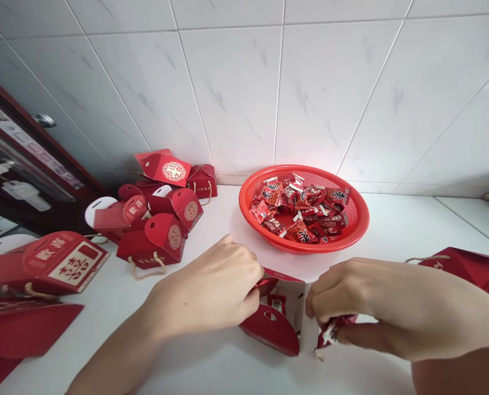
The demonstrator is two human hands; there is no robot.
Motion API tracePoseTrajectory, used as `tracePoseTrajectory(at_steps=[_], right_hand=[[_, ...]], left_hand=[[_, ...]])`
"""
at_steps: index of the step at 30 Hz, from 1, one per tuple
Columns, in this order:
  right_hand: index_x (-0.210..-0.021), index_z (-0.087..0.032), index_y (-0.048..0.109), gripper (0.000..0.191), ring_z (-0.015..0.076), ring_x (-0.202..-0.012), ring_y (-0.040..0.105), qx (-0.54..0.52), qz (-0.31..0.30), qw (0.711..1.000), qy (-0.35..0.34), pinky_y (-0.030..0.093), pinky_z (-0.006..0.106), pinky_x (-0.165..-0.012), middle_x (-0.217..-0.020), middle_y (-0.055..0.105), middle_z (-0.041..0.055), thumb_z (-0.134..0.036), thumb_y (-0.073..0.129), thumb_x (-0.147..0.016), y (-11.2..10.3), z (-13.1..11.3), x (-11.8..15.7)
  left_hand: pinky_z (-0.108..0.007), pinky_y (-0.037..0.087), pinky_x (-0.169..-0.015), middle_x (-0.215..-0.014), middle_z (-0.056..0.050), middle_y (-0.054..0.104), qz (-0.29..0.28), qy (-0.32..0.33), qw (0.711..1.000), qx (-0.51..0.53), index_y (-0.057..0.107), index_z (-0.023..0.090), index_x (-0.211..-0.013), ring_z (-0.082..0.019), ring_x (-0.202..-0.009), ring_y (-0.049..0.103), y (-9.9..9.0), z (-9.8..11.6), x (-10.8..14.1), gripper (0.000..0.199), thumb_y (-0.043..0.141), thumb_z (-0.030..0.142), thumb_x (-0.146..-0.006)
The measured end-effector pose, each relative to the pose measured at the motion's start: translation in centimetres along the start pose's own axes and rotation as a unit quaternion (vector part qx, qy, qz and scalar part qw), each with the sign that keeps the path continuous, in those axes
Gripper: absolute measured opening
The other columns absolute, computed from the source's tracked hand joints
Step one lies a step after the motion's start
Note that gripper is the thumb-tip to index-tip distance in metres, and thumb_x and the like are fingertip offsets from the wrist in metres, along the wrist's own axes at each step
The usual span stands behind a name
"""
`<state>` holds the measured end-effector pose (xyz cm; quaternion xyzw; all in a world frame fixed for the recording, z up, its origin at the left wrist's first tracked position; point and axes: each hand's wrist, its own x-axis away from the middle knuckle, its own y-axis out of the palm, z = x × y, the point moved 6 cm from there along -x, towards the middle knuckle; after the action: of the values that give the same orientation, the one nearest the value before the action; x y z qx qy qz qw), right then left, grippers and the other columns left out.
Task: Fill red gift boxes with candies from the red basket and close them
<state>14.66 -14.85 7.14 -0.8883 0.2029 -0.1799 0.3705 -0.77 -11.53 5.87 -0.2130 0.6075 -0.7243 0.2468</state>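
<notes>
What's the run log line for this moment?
left hand: at open red box | right hand: holding red packet | red basket: holds packets, beyond box

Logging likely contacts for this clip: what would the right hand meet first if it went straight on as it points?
Most likely the open red box, at its side nearest the right hand. Depth is unclear from one view, so the hand might pass above the rim instead.
</notes>
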Motion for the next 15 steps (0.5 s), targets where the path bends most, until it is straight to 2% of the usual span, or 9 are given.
tracePoseTrajectory(at_steps=[3, 8, 15], right_hand=[[-0.097, -0.022, 0.077, 0.028, 0.0185, -0.086, 0.072, 0.014, 0.002, 1.000, 0.013, 0.051, 0.025, -0.076, -0.090, 0.077, 0.0024, -0.001, 0.061, -0.088, 0.3, 0.2, -0.1], [-0.098, -0.023, 0.077, 0.023, 0.0201, -0.083, 0.070, 0.029, 0.011, 0.999, 0.013, 0.051, 0.027, -0.075, -0.087, 0.076, 0.0040, -0.009, 0.060, -0.092, 0.4, 0.3, -0.1], [-0.095, -0.023, 0.076, 0.021, 0.0208, -0.082, 0.070, 0.048, 0.007, 0.999, 0.011, 0.050, 0.027, -0.073, -0.084, 0.075, 0.0046, -0.011, 0.060, -0.093, 0.5, -0.1, -0.3]], left_hand=[[-0.034, 0.040, -0.072, -0.062, -0.003, 0.062, -0.029, 0.033, 0.999, -0.016, 0.062, 0.020, -0.063, -0.021, -0.067, 0.062, 0.6, 0.7, -0.5, 0.026, 0.057, 0.008, -0.086], [-0.034, 0.038, -0.074, -0.063, 0.000, 0.065, -0.112, 0.095, 0.989, -0.008, 0.062, 0.020, -0.065, -0.018, -0.064, 0.057, 1.5, 1.4, -0.5, 0.026, 0.057, 0.000, -0.080], [-0.035, 0.034, -0.083, -0.067, 0.002, 0.068, -0.148, 0.133, 0.980, 0.023, 0.067, 0.022, -0.075, -0.017, -0.067, 0.055, 1.6, 1.6, -1.0, 0.027, 0.056, 0.000, -0.084]])
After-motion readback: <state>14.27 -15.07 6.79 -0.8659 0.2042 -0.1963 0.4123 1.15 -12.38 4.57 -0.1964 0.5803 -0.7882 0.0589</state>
